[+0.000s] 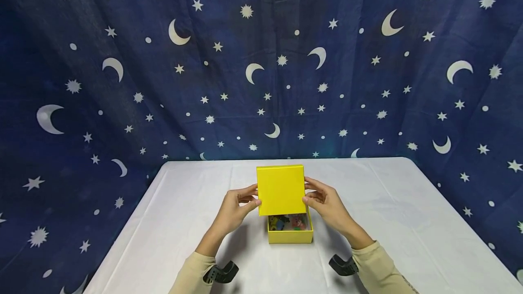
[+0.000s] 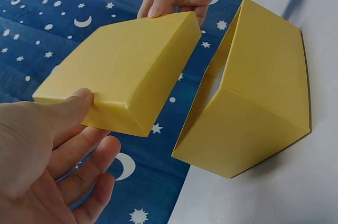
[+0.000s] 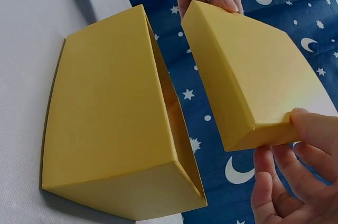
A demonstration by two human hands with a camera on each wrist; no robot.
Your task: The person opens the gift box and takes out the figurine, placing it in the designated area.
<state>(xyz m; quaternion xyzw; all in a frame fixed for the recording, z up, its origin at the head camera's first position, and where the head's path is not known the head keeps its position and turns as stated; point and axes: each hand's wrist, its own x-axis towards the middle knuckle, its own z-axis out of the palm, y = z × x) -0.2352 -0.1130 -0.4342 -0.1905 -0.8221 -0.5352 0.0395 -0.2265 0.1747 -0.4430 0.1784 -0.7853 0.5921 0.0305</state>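
Both hands grip a yellow box lid (image 1: 281, 190) by its opposite sides, raised above a yellow box (image 1: 290, 237) on the table. My left hand (image 1: 234, 208) pinches the left side, thumb on the edge and fingers below. On the opposite side, my right hand (image 1: 328, 205) does the same. The wrist views show a gap between lid and box. Small colourful items (image 1: 288, 222) show inside the box under the lid's near edge; their kind is too small to make out, and the lid hides the rest.
A white cloth (image 1: 188, 221) covers the table. Behind it hangs a dark blue curtain (image 1: 229, 90) with moons and stars. Each wrist wears a black camera mount (image 1: 220, 272), close above the table.
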